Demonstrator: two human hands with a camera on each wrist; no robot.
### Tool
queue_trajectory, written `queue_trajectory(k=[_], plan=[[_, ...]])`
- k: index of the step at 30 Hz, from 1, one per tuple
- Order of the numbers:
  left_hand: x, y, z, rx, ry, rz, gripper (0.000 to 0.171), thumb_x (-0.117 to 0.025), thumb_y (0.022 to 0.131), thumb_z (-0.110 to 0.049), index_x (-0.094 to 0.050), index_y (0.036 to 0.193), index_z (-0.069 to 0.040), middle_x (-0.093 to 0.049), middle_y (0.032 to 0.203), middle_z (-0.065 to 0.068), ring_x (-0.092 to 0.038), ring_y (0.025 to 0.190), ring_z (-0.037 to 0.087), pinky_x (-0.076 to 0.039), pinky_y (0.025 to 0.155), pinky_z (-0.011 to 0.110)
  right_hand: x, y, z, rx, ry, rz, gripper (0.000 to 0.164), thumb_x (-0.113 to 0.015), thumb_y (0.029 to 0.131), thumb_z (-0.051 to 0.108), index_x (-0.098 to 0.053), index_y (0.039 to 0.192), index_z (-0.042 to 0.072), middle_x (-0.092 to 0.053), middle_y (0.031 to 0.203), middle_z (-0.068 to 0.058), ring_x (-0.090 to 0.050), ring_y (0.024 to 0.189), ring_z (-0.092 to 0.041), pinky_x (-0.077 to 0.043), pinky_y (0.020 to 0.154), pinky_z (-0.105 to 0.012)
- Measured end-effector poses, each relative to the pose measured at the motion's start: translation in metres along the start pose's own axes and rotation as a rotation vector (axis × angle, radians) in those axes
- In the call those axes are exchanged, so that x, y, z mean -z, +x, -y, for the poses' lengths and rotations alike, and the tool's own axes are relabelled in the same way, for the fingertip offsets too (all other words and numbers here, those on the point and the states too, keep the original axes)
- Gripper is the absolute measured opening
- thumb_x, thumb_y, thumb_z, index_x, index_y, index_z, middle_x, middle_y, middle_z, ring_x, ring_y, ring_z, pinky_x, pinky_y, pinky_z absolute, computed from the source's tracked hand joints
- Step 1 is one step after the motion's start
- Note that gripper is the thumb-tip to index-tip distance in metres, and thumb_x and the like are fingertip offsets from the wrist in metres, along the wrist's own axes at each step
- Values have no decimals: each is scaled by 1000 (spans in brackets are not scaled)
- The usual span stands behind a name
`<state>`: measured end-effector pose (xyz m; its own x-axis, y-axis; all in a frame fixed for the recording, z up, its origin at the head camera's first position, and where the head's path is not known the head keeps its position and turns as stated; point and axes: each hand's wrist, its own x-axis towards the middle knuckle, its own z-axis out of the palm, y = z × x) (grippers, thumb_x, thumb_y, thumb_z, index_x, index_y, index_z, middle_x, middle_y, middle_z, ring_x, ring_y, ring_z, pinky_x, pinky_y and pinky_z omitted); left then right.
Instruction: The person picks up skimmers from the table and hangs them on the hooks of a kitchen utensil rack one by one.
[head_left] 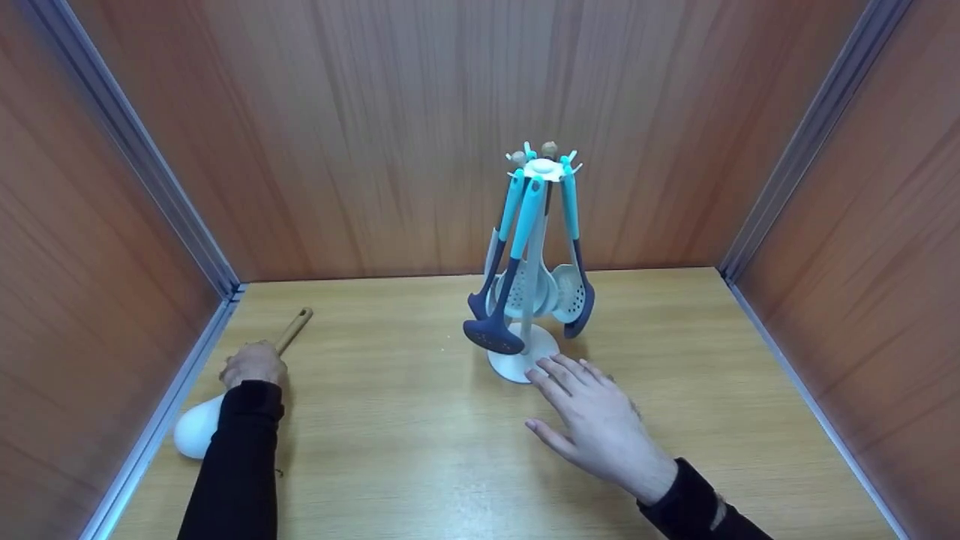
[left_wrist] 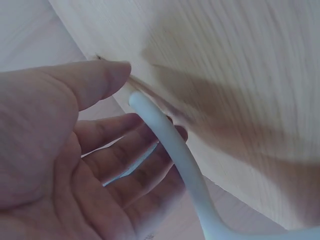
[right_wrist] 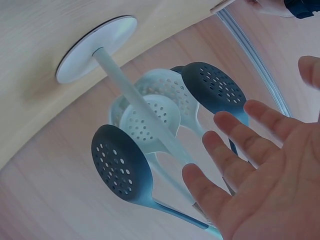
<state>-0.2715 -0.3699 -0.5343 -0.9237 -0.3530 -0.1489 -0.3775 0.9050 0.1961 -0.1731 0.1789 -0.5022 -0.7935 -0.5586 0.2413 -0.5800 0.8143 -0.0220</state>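
Observation:
At the left, my left hand (head_left: pixel 253 364) curls loosely round a white ladle (head_left: pixel 199 427) with a wooden handle (head_left: pixel 295 330). In the left wrist view, the ladle's white neck (left_wrist: pixel 185 160) passes in front of the bent fingers, with the thumb on its other side; the bowl is out of that view. My right hand (head_left: pixel 592 420) is spread, palm down, in front of the white utensil stand (head_left: pixel 514 367), holding nothing. From the stand hang dark perforated skimmers (right_wrist: pixel 120 165) and pale ones (right_wrist: pixel 152 120), several with turquoise handles (head_left: pixel 529 217).
Wooden panels (head_left: pixel 375 135) with grey metal corner strips (head_left: pixel 150 150) enclose the light wood table (head_left: pixel 375 420) at the back and both sides. The ladle lies close to the left strip. Hanging utensil heads stick out round the stand, above its round base.

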Motion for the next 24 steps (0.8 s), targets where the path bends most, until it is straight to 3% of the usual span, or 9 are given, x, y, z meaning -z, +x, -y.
queue_trajectory(k=[12, 18, 24], plan=[[-3, 1, -1, -59, 32, 51, 18, -56, 108, 3, -67, 109, 17, -73, 95, 35, -76, 90, 47, -68, 82, 60, -1, 0, 0, 9, 0, -9, 76, -60, 116, 72, -60, 172, 20, -62, 177, -8, -61, 164, -33, -50, 135, -64], [-1, -4, -1, -121, 29, 16, 14, -62, 106, 2, -67, 107, 14, -75, 99, 37, -79, 95, 53, -69, 82, 65, -2, 0, 0, 31, -25, -56, 73, -71, 113, 65, -63, 169, 19, -65, 173, -9, -63, 162, -31, -52, 134, -62], [-3, -5, 0, -140, 39, -1, 12, -66, 107, 2, -67, 109, 13, -76, 104, 38, -79, 96, 52, -69, 82, 66, 0, 1, 0, 13, -6, -30, 74, -71, 113, 65, -61, 170, 19, -64, 175, -9, -61, 163, -32, -51, 135, -63]])
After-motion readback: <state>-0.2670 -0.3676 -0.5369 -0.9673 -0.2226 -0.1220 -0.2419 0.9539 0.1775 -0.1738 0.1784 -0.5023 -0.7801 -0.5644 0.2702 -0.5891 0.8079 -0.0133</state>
